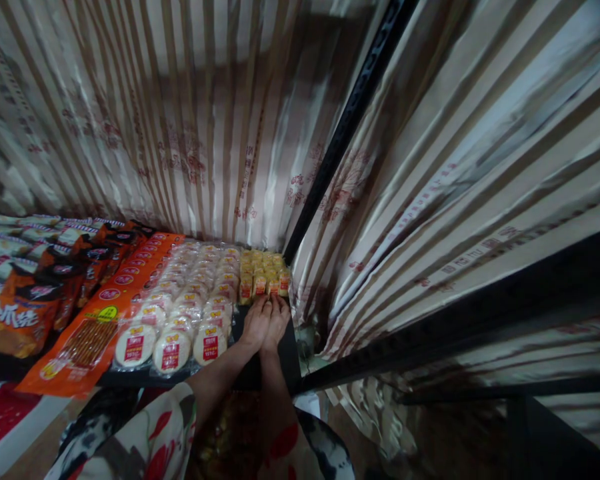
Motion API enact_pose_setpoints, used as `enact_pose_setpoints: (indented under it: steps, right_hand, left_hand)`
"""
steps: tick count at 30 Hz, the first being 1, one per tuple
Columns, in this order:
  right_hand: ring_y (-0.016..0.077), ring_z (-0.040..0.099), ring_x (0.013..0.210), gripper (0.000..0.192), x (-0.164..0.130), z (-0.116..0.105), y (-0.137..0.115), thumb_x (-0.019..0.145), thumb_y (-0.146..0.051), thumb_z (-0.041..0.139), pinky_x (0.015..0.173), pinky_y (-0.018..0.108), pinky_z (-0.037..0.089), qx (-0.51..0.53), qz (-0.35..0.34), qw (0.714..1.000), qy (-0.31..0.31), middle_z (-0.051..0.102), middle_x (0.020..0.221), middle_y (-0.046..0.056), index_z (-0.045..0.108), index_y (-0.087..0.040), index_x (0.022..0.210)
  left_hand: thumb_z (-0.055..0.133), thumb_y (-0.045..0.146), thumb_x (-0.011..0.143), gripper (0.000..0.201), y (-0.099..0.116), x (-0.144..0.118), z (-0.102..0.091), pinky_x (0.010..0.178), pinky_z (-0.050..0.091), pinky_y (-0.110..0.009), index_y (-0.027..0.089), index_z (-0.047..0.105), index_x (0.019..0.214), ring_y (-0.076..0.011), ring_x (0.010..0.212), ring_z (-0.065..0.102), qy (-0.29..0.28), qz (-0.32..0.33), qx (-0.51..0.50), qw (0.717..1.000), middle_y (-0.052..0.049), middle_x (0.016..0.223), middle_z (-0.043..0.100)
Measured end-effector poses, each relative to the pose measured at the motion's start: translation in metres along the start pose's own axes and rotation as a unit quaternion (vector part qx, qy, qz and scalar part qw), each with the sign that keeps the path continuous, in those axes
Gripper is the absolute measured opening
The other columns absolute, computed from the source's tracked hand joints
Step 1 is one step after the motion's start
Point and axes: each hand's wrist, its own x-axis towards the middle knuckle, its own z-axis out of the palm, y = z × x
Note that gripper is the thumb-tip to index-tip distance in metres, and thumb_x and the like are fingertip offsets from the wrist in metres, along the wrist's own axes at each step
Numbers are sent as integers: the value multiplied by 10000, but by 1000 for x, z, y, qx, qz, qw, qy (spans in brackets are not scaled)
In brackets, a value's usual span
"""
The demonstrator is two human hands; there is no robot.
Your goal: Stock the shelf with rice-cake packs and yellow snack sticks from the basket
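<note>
Side by side and touching, my left hand (pixel 257 325) and my right hand (pixel 277 322) reach to the front of a block of small yellow-wrapped snack packets (pixel 260 267). The fingers of both hands are drawn together against the front-row packets (pixel 273 288), which have red labels; the fingertips are partly hidden. Just left of my hands stand rows of round white rice crackers (pixel 211 343) in clear wrappers. Both hands are low over the right end of a black shelf (pixel 291 363).
A long orange bag of stick snacks (pixel 90 333) lies left of the crackers. Further left are orange-and-black snack bags (pixel 25 313). A black metal post (pixel 337 150) rises at the shelf's back right corner. Striped printed sheeting (pixel 220 120) hangs behind and to the right.
</note>
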Motion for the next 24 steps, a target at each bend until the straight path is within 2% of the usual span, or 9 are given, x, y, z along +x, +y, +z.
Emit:
enact_pose_setpoints:
  steps: [5, 9, 13, 18, 21, 24]
  right_hand:
    - [255, 488, 1056, 375, 2, -5, -4, 831, -205, 422, 910, 387, 410, 24, 29, 999, -27, 561, 1163, 157, 638, -164, 1135]
    - [241, 495, 1050, 402, 5, -11, -10, 827, -214, 413, 917, 375, 415, 27, 38, 999, -25, 561, 1181, 136, 619, -162, 1169]
    - [227, 506, 1032, 412, 6, -15, -14, 828, -203, 399, 906, 364, 425, 29, 41, 999, -22, 566, 1196, 119, 614, -179, 1178]
    - [220, 492, 1102, 420, 5, -20, -16, 830, -182, 388, 952, 349, 399, 35, 26, 998, -34, 565, 1229, 116, 616, -167, 1183]
    - [217, 486, 1112, 418, 2, -25, -16, 828, -176, 382, 952, 351, 403, 39, 16, 998, -38, 561, 1250, 128, 622, -148, 1169]
    - [205, 520, 1066, 386, -4, -31, -18, 826, -152, 389, 907, 342, 426, 18, 2, 999, -35, 603, 1184, 111, 647, -179, 1111]
  left_hand:
    - [372, 146, 844, 333, -10, 6, -6, 1061, 403, -325, 148, 630, 1054, -187, 1128, 580, -16, 0, 17, 1000, -109, 1178, 638]
    - [372, 170, 861, 362, -15, 9, -4, 1082, 372, -325, 115, 592, 1144, -190, 1182, 543, 1, -14, 37, 999, -142, 1273, 577]
    - [353, 149, 859, 372, -16, 12, -5, 1081, 374, -332, 122, 597, 1138, -184, 1176, 547, -4, -16, 46, 999, -134, 1254, 591]
    - [358, 152, 843, 370, -15, 9, -9, 1056, 404, -392, 143, 635, 1088, -222, 1137, 571, -10, -3, 55, 998, -132, 1191, 628]
    - [379, 150, 829, 378, -11, -1, -3, 1062, 388, -454, 169, 637, 1105, -262, 1166, 550, -10, 17, 51, 998, -119, 1165, 638]
    - [432, 160, 814, 366, -8, -16, 13, 1083, 346, -507, 213, 641, 1109, -301, 1224, 501, -16, 38, 39, 998, -110, 1177, 631]
